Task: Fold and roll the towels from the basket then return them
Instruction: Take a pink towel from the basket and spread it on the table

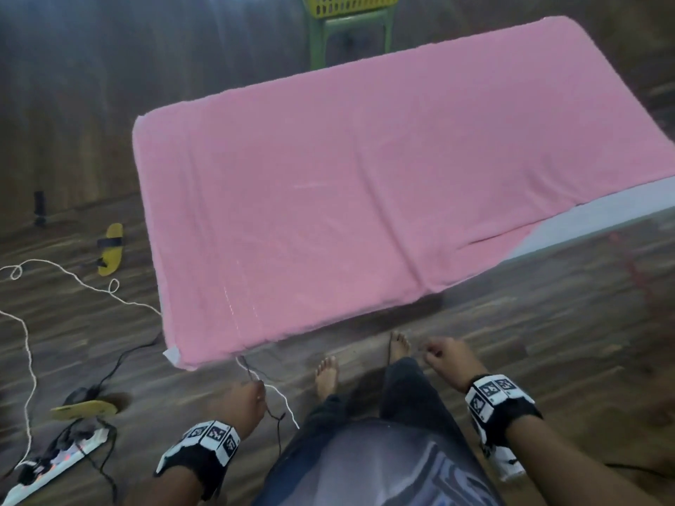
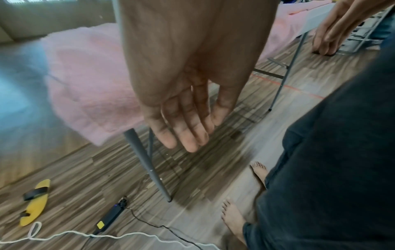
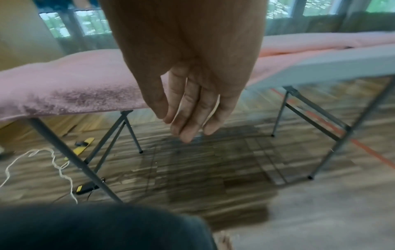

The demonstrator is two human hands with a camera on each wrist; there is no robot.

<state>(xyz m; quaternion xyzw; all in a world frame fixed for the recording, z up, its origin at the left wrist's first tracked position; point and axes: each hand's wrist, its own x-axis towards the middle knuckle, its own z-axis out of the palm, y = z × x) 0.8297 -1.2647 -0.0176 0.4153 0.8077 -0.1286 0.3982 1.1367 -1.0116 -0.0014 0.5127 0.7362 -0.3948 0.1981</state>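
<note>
**Towel spread flat, both hands free, folding not yet begun**

The pink towel [image 1: 365,177] lies opened out over the table [image 1: 621,210], covering nearly all of it; only a bare grey strip shows at the right end and a small corner at the near left. A crease runs across the cloth, and one edge near the right end is turned over. My left hand [image 1: 243,399] hangs below the near table edge, its grip wide, fingers [image 2: 183,128] straight and holding nothing. My right hand [image 1: 447,357] hangs likewise beside my leg, fingers [image 3: 192,116] relaxed and empty. The yellow basket [image 1: 350,3] sits on a green stool [image 1: 350,31] beyond the far side of the table, well apart from me. By my judgement the task is at an early stage for this towel: spreading is done; folding, rolling and returning it to the basket remain
</note>
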